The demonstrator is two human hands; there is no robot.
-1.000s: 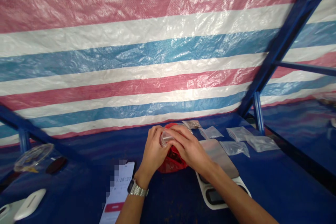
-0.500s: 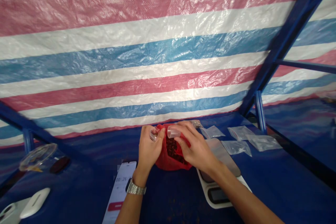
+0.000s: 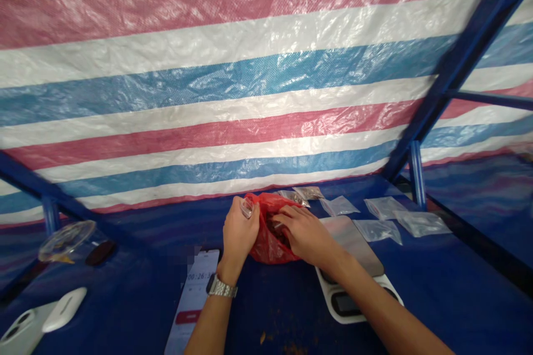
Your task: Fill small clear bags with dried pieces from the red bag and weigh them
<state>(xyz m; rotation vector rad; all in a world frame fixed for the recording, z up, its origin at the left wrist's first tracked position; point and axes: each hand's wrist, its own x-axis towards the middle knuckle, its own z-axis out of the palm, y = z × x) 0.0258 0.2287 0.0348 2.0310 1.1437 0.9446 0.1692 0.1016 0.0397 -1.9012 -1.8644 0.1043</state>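
A red plastic bag (image 3: 266,244) of dark dried pieces sits on the blue table. My left hand (image 3: 238,233) is closed on a small clear plastic cup (image 3: 246,208) at the bag's left rim. My right hand (image 3: 303,233) reaches into the bag's mouth with its fingers curled; a second clear cup seen earlier is now hidden inside. A watch is on my left wrist.
A white kitchen scale (image 3: 353,266) with a steel plate lies under my right forearm. Several small clear bags (image 3: 381,216) lie behind it. A phone (image 3: 192,299) showing a timer lies by my left arm. A clear lid (image 3: 64,238) and white gadgets (image 3: 62,310) sit far left.
My hands pulled two nested clear cups apart above the bag. The left hand kept one at the rim; the right hand dipped the other down into the bag.
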